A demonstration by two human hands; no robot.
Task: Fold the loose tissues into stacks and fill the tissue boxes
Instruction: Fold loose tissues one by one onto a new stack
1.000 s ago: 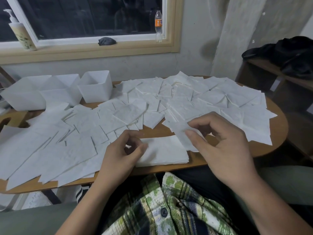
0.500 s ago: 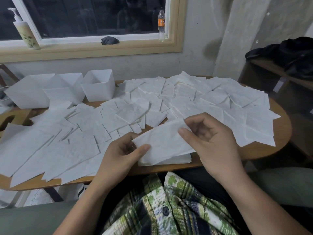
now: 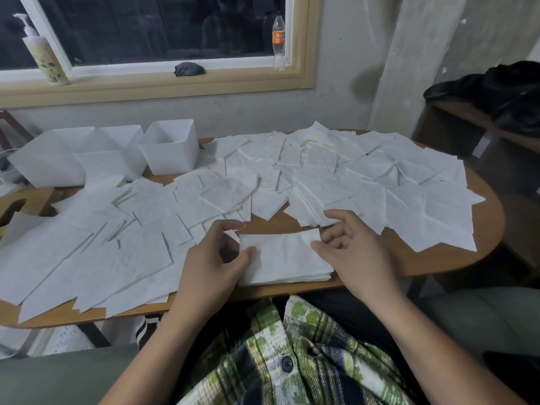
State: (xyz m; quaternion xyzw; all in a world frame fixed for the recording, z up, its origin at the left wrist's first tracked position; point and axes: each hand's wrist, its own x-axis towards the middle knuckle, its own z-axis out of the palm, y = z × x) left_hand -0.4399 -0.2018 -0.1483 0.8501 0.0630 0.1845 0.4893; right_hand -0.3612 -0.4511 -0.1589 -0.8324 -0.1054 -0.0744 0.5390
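Folded tissue stack (image 3: 283, 258), left hand (image 3: 210, 267) covering its edge, grip unclear, right hand (image 3: 350, 252) loose, thumb touching

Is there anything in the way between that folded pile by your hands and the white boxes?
Only loose tissues, lying flat across the table between the folded stack and the white boxes. Nothing upright blocks it.
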